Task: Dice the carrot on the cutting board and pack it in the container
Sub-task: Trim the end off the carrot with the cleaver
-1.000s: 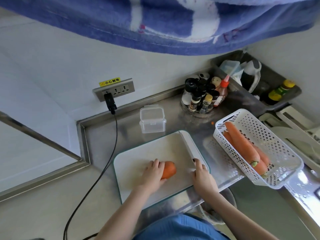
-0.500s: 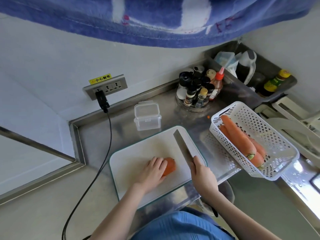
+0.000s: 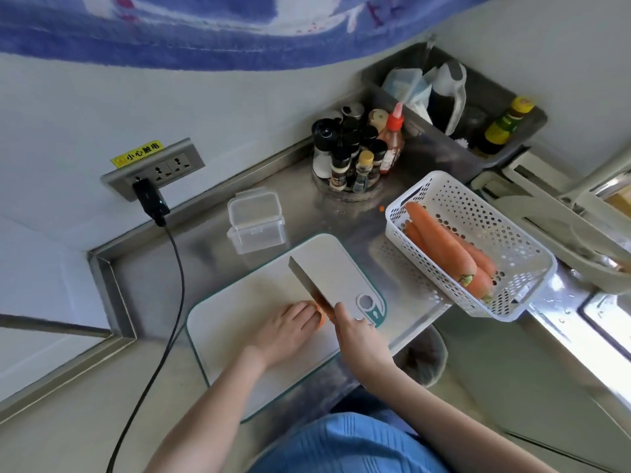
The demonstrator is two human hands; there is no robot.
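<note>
A white cutting board (image 3: pixel 232 322) with a green rim lies on the steel counter. My left hand (image 3: pixel 283 331) presses down on an orange carrot piece (image 3: pixel 82 320), of which only a sliver shows by my fingertips. My right hand (image 3: pixel 358 336) grips the handle of a cleaver (image 3: pixel 319 278); its broad blade stands on edge against the carrot's right end. A clear plastic container (image 3: pixel 256 221) with a clipped lid sits behind the board, closed.
A white perforated basket (image 3: pixel 478 213) with whole carrots (image 3: pixel 440 247) overhangs the counter's right edge. A rack of spice bottles (image 3: pixel 355 151) stands at the back. A black cable (image 3: pixel 170 291) runs from the wall socket down the left. A bin (image 3: pixel 426 356) sits below.
My right hand picked the cleaver up from the board's right edge and swung it left until the blade met the carrot. My left hand stayed on the carrot.
</note>
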